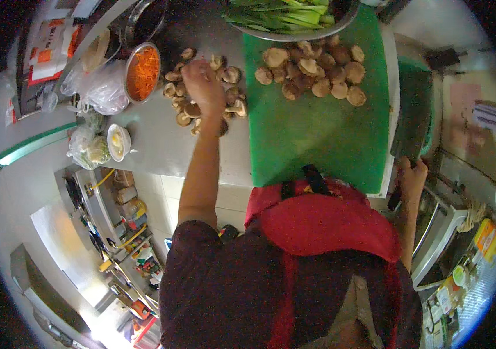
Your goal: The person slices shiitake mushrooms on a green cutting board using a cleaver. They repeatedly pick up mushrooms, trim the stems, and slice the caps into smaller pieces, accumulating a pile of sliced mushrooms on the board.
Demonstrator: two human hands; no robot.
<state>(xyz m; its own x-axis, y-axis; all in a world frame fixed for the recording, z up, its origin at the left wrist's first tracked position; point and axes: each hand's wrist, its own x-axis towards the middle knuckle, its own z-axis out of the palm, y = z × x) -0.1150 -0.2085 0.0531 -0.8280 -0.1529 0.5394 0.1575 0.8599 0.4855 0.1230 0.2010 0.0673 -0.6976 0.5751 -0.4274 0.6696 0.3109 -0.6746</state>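
My left hand (pixel 203 85) is lowered palm-down over loose brown shiitake mushrooms (pixel 184 118) on the steel counter (pixel 156 144). Its fingertips are hidden, so whether they pinch a mushroom is unclear. On the far part of the green cutting board (pixel 313 135) lies a second heap of mushroom caps (pixel 320 72). My right hand (pixel 411 174) is off the board's right side, closed around the handle of a broad-bladed cleaver (pixel 413 109). The dark blade points away from me, beside the board's right edge.
A metal bowl of green leafy vegetables (pixel 291 19) overlaps the board's far end. Shredded carrot fills a bowl (pixel 143 72) at left, beside plastic bags (pixel 104 87) and a small white bowl (pixel 118 141). Shelves with containers (pixel 132 209) stand lower left; a metal-framed unit (pixel 440 235) is at right.
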